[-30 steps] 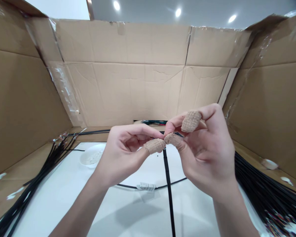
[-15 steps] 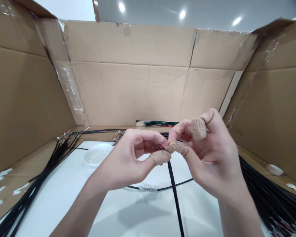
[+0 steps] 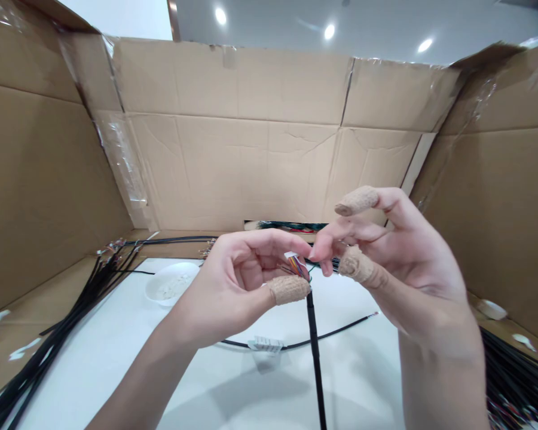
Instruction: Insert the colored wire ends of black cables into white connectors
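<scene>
My left hand (image 3: 237,286) pinches the wired end of a black cable (image 3: 315,352) between its tape-wrapped thumb and its index finger. Thin coloured wires (image 3: 299,267) fan out there, some of them ending in a small white connector (image 3: 291,255) inside the curl of the fingers. From the pinch the cable runs down toward me. Just to the right is my right hand (image 3: 412,275), its taped thumb and taped finger spread apart. One of its fingertips comes close to the left index fingertip and a green wire; I cannot tell whether it touches them.
A white bowl (image 3: 173,283) with small white pieces stands on the white table (image 3: 242,388). Behind the hands lies another black cable with a white label (image 3: 265,344). Bundles of black cable lie at left (image 3: 78,304) and right (image 3: 515,370). Cardboard walls (image 3: 233,161) surround the table.
My right hand has let go of the pinch and drawn back to the right, its fingers parting. The white connector and coloured wires have come into sight in my left hand.
</scene>
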A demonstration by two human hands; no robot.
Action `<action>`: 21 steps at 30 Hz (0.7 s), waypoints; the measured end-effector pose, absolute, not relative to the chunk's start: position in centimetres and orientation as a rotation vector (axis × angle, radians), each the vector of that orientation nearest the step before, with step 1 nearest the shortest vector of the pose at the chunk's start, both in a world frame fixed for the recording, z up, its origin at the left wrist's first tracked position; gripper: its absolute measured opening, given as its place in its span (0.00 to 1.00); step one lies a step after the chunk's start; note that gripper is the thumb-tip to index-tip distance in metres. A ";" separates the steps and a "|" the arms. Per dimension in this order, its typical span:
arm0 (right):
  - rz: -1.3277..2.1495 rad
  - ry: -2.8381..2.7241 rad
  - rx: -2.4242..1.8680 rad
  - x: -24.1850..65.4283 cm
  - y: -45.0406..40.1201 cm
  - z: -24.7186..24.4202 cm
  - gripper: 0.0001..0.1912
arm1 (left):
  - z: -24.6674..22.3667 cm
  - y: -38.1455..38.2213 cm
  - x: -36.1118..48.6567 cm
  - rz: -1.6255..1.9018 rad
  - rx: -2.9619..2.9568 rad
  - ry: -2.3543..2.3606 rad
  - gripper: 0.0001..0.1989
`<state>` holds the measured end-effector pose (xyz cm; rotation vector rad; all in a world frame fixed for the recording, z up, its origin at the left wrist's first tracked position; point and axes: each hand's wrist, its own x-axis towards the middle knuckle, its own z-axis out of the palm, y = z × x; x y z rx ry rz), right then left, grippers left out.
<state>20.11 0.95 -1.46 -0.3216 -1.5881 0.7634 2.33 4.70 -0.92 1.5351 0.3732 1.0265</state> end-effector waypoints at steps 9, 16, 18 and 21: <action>0.884 -1.591 -0.397 20.2 1.1 -1.4 0.17 | -0.9 4.8 2.4 0.928 1.587 0.276 0.14; 1.197 -1.589 -0.363 20.4 1.2 -1.4 0.19 | -0.9 4.7 2.5 0.871 1.501 0.324 0.11; 1.272 -1.589 -0.327 20.7 1.4 -1.5 0.20 | -1.1 4.7 2.4 0.850 1.472 0.313 0.10; 1.305 -1.598 -0.300 20.8 1.6 -1.5 0.21 | -1.2 4.7 2.4 0.833 1.471 0.321 0.09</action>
